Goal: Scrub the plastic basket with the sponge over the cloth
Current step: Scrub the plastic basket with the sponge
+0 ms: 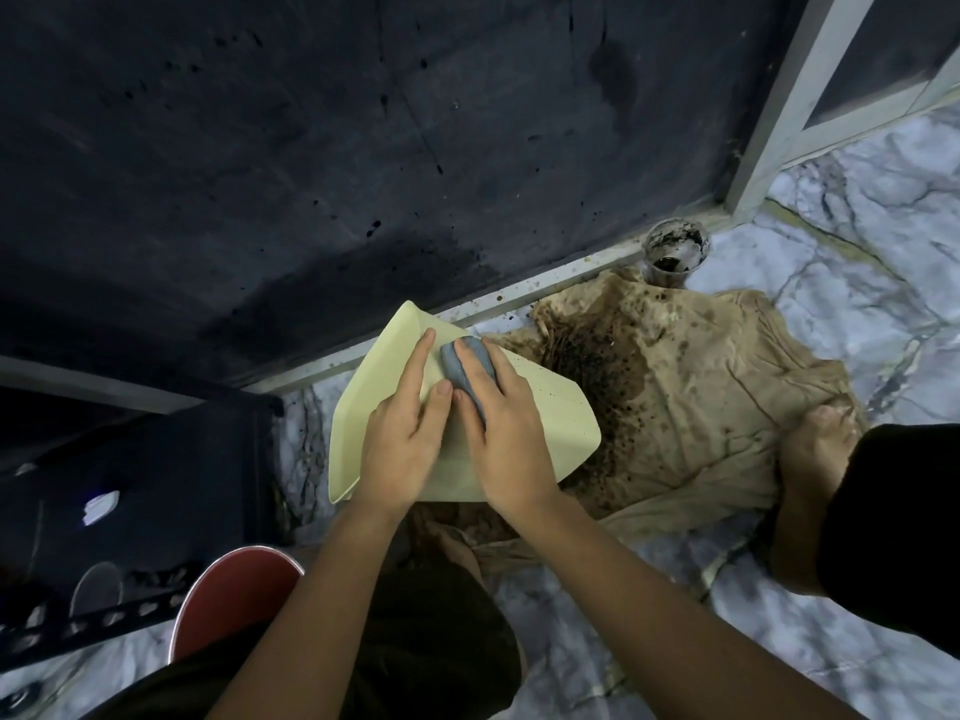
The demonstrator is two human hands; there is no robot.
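Crouched on a marbled floor [857, 210] beside a dark wall [311, 148], you hold a pale yellow plastic basket [540, 407] tilted above the left part of a tan cloth [727, 387], its smooth outer surface turned up toward you. Your left hand [402, 439] lies flat on the basket, fingers straight and spread, steadying it without curling round anything. Your right hand [506, 433] presses a grey-blue sponge [465, 368] against the basket's upper surface, fingers extended over the sponge and the thumb alongside it; the sponge sits between your two hands, just beside the tip of your left forefinger. The basket's near edge hangs over your knees, its far corner points at the metal sill [519, 293] at the foot of the wall.

The cloth lies crumpled on the floor, its middle soaked dark brown and strewn with black specks right beside the basket's right edge. A bare foot [815, 459] rests on the cloth's right side, and a second foot [457, 558] shows below the basket, partly hidden by your forearms. At the cloth's far end a dirty clear cup [675, 252] stands against the sill, smeared inside with dark residue. A red stool seat [234, 595] sits to your lower left, next to a black perforated crate [104, 511]
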